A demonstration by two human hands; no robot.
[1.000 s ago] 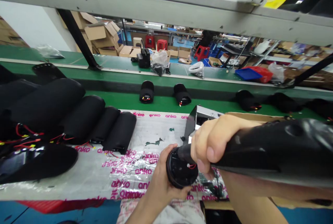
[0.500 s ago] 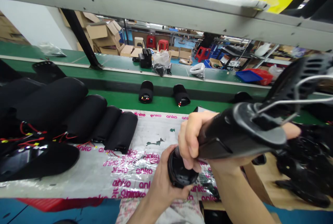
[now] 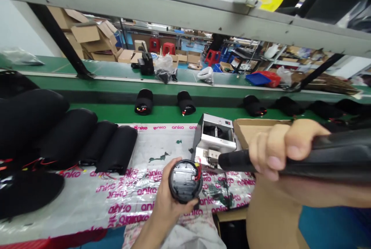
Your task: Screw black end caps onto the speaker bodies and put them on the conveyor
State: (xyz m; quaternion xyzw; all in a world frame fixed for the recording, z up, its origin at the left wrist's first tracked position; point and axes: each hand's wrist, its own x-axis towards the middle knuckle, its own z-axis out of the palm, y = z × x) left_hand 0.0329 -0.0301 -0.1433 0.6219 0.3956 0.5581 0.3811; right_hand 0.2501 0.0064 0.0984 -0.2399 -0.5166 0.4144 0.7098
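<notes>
My left hand point(image 3: 165, 199) is wrapped round a black round housing point(image 3: 185, 181), tilted so its ribbed end faces me. Red wires with a small yellow connector hang at that end's right side. My right hand point(image 3: 278, 146) grips a black electric screwdriver point(image 3: 333, 160), held nearly level and pointing left. Its nose lies at the front of a silver screw feeder point(image 3: 216, 141); whether the tip touches a screw I cannot make out. The screwdriver's rear end runs out of view at the right.
Black fabric-covered cylinders point(image 3: 116, 150) with red wires lie at the left on the plastic-covered bench point(image 3: 156, 141). More cylinders point(image 3: 186, 102) stand along the green belt behind. A cardboard box point(image 3: 255, 127) sits right of the feeder. A grey shelf beam point(image 3: 162, 9) crosses overhead.
My right hand has drawn the screwdriver away from the housing, over to the right and level at the feeder. The housing stays in my left hand, its end now uncovered. The view has shifted right.
</notes>
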